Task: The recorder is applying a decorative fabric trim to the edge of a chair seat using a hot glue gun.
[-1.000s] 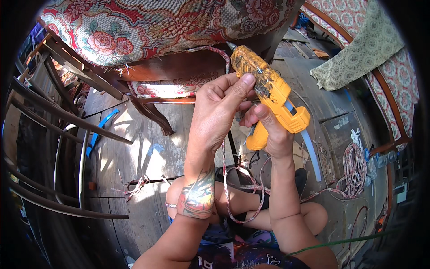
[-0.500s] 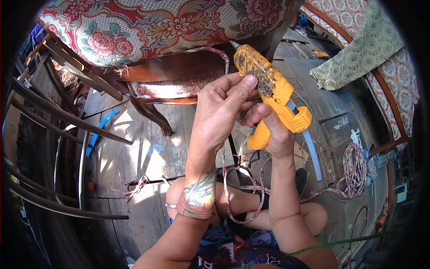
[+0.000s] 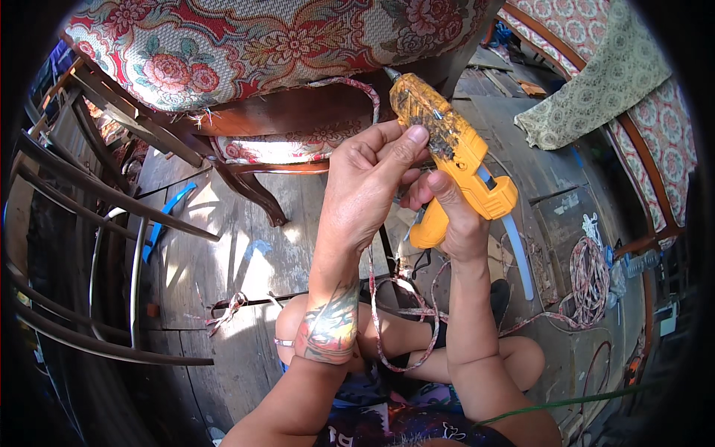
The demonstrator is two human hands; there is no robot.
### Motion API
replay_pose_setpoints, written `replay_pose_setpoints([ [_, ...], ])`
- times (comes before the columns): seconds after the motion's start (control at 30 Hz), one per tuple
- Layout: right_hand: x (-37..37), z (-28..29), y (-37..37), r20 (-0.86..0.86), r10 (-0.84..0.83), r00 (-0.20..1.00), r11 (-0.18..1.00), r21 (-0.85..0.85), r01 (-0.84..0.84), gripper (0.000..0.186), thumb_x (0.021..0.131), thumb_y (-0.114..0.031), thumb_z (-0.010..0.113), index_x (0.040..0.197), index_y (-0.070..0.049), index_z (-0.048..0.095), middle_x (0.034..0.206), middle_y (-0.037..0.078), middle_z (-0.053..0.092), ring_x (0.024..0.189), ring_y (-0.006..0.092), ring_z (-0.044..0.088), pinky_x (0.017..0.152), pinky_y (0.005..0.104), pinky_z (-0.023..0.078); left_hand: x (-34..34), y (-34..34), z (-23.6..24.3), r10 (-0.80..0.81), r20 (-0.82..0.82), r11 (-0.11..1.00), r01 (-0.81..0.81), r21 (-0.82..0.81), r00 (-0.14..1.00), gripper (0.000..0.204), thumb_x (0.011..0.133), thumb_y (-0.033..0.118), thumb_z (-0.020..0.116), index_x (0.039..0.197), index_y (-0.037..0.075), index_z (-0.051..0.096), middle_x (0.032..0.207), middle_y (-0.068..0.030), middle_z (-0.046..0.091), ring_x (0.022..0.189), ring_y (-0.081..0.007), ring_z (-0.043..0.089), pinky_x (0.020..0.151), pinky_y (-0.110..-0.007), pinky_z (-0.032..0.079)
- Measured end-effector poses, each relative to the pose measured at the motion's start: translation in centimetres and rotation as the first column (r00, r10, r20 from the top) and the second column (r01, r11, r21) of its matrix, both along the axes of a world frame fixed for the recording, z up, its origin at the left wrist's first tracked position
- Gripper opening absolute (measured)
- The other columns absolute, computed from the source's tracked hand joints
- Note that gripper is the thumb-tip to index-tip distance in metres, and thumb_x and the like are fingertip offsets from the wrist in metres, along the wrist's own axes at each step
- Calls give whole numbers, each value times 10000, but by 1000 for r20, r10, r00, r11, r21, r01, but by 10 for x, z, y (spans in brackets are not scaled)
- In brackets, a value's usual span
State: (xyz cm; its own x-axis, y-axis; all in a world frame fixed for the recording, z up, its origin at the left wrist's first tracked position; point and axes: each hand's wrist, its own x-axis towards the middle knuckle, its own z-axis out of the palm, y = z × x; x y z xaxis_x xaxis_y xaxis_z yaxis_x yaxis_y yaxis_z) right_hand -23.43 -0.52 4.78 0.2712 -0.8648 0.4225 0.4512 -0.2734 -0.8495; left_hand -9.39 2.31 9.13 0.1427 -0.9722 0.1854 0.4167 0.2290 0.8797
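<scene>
My right hand [image 3: 465, 227] is wrapped round the handle of a yellow hot glue gun [image 3: 471, 149], its body smeared with dark residue. The gun points up and left, its metal nozzle close to the lower edge of flowered upholstery [image 3: 253, 48]. From its back end sticks a pale glue stick [image 3: 518, 261]. My left hand [image 3: 361, 179] is closed beside the gun, thumb pressed against the forefinger; whatever lies in that pinch is hidden. A patterned fabric cord [image 3: 365, 86] follows the upholstery edge, passes behind my left hand and hangs in loops over my legs.
Coiled cord [image 3: 588, 279] lies on the plank floor at right, near a clear plastic bottle [image 3: 642, 263]. Another upholstered seat with a pale cloth [image 3: 596, 93] stands at upper right. Dark curved chair rails [image 3: 112, 194] fill the left, with a blue strip [image 3: 165, 216] behind. A green wire [image 3: 566, 402] crosses my right arm.
</scene>
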Motion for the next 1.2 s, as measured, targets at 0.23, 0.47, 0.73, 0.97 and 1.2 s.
replay_pose_setpoints([
  [0.23,-2,1,-4,-9,17,1000,1000,-10,-17,254,984,-235,722,999,18,701,770,55,682,699,139,658,661,283,528,-2,-3,1,8,-13,1000,-8,-4,1000,362,1024,261,662,1212,-49,677,1016,-91,758,813,-100,718,717,-226,594],
  [0.47,-3,8,4,-67,-56,996,998,-45,53,245,976,-223,733,1052,8,711,846,57,715,719,143,672,676,284,540,0,-1,3,-2,-11,1000,2,-9,1000,383,1022,283,667,1222,-44,677,1016,-85,759,839,-91,715,734,-230,583],
  [0.73,-6,33,36,-392,-551,737,807,-476,350,356,856,-180,851,1116,11,698,947,121,743,818,256,742,722,328,570,19,19,-7,61,178,996,-72,57,982,421,1022,296,669,1246,-61,675,1054,-91,744,936,-118,693,821,-255,548],
  [0.97,-106,16,9,-372,-742,558,656,-231,718,279,903,-183,814,1024,45,710,863,19,702,729,96,611,655,266,482,58,35,15,248,258,967,-253,-12,934,344,1017,291,673,1094,-39,735,874,-80,759,742,-104,683,707,-227,515],
  [1.2,-185,-114,-28,-675,-605,423,692,-181,699,598,837,-47,750,1381,77,533,1013,121,715,903,159,655,818,311,519,73,22,-1,483,256,872,-485,-60,837,404,994,301,709,1149,-72,705,895,-87,724,768,-108,672,721,-225,534],
])
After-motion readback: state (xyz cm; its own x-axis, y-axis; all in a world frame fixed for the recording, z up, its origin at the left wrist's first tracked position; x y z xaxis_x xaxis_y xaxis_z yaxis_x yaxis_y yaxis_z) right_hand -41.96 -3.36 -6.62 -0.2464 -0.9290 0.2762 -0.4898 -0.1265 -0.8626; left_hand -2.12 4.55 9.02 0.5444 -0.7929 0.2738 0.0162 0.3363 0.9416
